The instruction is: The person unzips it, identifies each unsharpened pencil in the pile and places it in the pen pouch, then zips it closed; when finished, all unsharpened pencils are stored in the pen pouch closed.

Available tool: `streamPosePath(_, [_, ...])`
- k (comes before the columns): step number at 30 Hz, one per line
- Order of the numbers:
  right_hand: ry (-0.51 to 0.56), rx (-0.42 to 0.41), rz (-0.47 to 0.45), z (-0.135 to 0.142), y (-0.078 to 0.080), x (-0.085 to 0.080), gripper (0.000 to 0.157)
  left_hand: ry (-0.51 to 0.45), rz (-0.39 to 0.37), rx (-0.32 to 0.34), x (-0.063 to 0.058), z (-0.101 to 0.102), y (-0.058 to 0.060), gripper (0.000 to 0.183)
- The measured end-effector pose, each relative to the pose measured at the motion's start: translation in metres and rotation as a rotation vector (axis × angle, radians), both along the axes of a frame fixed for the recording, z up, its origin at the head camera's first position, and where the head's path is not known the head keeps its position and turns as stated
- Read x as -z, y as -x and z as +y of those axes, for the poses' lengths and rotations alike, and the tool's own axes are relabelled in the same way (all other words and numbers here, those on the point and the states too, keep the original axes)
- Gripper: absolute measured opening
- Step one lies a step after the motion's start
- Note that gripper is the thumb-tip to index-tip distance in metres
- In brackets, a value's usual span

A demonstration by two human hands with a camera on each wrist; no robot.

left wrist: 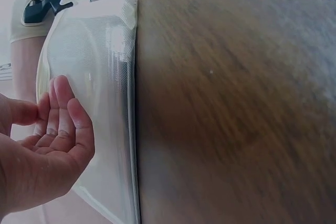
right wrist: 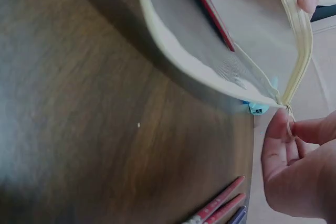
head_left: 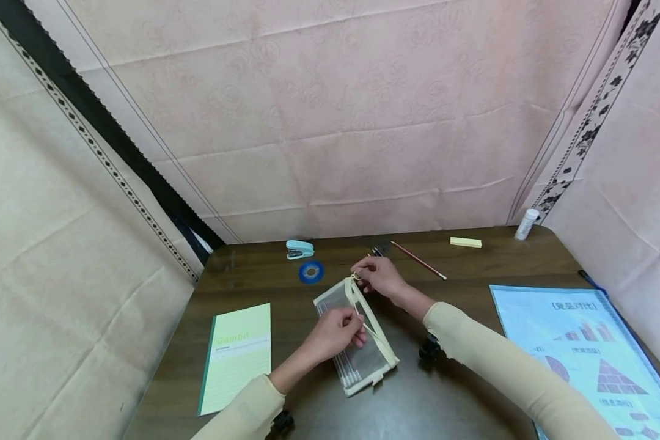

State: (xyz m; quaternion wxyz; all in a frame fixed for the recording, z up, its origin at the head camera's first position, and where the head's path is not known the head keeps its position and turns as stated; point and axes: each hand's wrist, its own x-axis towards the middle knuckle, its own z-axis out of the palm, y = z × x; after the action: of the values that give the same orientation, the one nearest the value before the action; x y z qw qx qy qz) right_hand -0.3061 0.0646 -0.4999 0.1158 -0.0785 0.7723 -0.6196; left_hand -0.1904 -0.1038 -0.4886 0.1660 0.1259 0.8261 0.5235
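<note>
A cream-edged mesh pencil case (head_left: 382, 333) lies slantwise on the table, its zipped side spread apart. My left hand (head_left: 335, 333) is over its middle, thumb and fingertips pinching the zipper edge; the left wrist view shows this hand (left wrist: 52, 145) beside the mesh (left wrist: 100, 77). At the far end of the case, my right hand (head_left: 379, 276) pinches the small zipper pull (head_left: 355, 277). From the right wrist, a red pencil (right wrist: 210, 11) shows inside the opening, and the right hand (right wrist: 299, 166) holds the end of the zipper (right wrist: 294, 51).
Beyond the case sit a blue tape roll (head_left: 311, 264) and a light blue stapler (head_left: 299, 249). A pencil (head_left: 418, 260) lies behind the right hand, near a yellow block (head_left: 465, 242) and a white tube (head_left: 526, 224). A green notebook (head_left: 242, 366) is left, a blue folder (head_left: 528, 305) right.
</note>
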Motion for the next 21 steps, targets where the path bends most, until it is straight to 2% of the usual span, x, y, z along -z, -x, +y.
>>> streamPosePath(6, [0.016, -0.016, 0.063, 0.001, -0.002, -0.005, 0.017, 0.040, 0.042, 0.012, 0.001, -0.001, 0.001, 0.027])
streamPosePath(13, [-0.031, -0.041, 0.143, 0.004, -0.007, -0.011, 0.012, 0.167, 0.126, 0.080, -0.008, -0.007, 0.009, 0.034])
streamPosePath(17, [-0.055, -0.041, 0.172, 0.005, -0.008, -0.013, 0.011, 0.164, 0.180, 0.093, -0.018, -0.012, 0.022, 0.034])
streamPosePath(21, [-0.070, -0.038, 0.187, 0.006, -0.008, -0.014, 0.015, 0.113, 0.274, 0.076, -0.029, -0.022, 0.043, 0.032])
